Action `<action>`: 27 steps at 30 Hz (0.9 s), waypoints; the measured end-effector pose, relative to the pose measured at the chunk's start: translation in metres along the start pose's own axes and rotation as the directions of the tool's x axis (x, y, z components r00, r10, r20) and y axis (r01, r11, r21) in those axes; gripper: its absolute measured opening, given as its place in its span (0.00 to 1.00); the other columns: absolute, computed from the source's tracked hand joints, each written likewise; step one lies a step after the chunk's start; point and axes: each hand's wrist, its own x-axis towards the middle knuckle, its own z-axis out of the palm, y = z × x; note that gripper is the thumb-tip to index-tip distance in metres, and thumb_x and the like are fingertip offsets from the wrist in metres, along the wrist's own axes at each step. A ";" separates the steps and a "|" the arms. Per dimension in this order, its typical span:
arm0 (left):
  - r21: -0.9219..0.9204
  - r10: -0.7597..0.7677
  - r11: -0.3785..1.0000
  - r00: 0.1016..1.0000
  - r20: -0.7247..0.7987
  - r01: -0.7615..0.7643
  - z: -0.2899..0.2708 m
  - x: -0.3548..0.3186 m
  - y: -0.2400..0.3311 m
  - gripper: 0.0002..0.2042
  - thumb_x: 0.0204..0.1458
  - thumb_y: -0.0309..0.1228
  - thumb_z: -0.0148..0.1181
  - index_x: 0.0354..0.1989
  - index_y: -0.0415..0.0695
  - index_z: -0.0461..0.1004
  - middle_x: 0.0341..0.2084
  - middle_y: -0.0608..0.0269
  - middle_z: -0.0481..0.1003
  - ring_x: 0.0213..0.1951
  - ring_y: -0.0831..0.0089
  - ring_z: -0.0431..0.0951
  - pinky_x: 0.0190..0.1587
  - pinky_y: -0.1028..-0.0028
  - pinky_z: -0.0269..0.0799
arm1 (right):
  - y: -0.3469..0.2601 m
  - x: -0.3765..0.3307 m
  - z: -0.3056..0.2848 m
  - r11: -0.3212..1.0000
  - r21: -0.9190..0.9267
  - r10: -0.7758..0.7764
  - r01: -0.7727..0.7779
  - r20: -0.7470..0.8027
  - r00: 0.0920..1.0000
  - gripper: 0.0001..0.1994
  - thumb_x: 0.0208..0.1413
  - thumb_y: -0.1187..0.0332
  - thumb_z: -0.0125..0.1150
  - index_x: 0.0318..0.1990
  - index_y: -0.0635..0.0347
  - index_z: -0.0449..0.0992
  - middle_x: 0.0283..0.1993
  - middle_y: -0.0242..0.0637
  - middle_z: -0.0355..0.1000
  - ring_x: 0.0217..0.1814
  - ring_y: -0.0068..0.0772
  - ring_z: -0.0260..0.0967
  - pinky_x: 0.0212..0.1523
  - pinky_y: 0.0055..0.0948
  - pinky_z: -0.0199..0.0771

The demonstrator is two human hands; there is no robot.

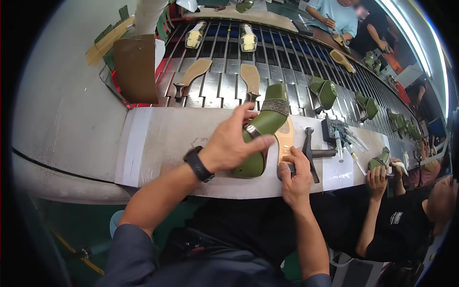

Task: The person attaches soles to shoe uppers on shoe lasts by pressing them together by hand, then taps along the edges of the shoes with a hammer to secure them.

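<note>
My left hand [232,138] is closed around a green shoe last [275,119], tilted above the near worktop. A glittery dark band and a shiny narrow strap cross the last. Just to its right, my right hand [297,178] is closed on the lower end of a tan shoe sole [285,138], where a dark heel-like piece shows between the fingers. The last partly covers the sole, and I cannot tell whether they touch. A hammer [308,148] lies on the worktop beside my right hand.
A dark holder [330,130] with several syringe-like tubes stands right of the hammer. Beyond the worktop [162,153], a slatted metal conveyor [224,79] carries tan soles [250,76] and green lasts [325,93]. A co-worker's hands [377,179] work at the right; others sit across the conveyor.
</note>
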 end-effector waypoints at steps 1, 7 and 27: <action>0.271 0.062 0.961 0.998 0.008 -0.062 0.014 0.003 -0.003 0.41 0.53 0.41 0.74 0.71 0.34 0.60 0.61 0.39 0.74 0.61 0.49 0.77 0.65 0.60 0.70 | -0.001 0.003 0.000 1.000 -0.023 -0.007 0.007 -0.008 1.000 0.12 0.63 0.63 0.68 0.44 0.65 0.80 0.64 0.62 0.73 0.69 0.65 0.68 0.70 0.52 0.65; 0.296 0.038 0.954 0.998 0.045 -0.050 0.011 0.018 -0.005 0.39 0.51 0.36 0.75 0.69 0.33 0.65 0.55 0.43 0.78 0.57 0.50 0.79 0.63 0.61 0.73 | -0.005 0.003 -0.002 1.000 -0.028 0.007 -0.007 -0.015 1.000 0.16 0.58 0.63 0.75 0.42 0.66 0.77 0.65 0.65 0.72 0.70 0.68 0.66 0.70 0.54 0.65; -0.299 0.071 0.949 0.991 -0.114 -0.102 -0.023 0.032 0.010 0.27 0.56 0.36 0.72 0.60 0.35 0.70 0.51 0.57 0.80 0.50 0.68 0.82 0.57 0.68 0.77 | -0.022 0.006 -0.004 0.999 0.027 -0.035 0.041 -0.192 0.981 0.17 0.59 0.69 0.70 0.50 0.72 0.76 0.57 0.59 0.75 0.58 0.53 0.76 0.58 0.46 0.79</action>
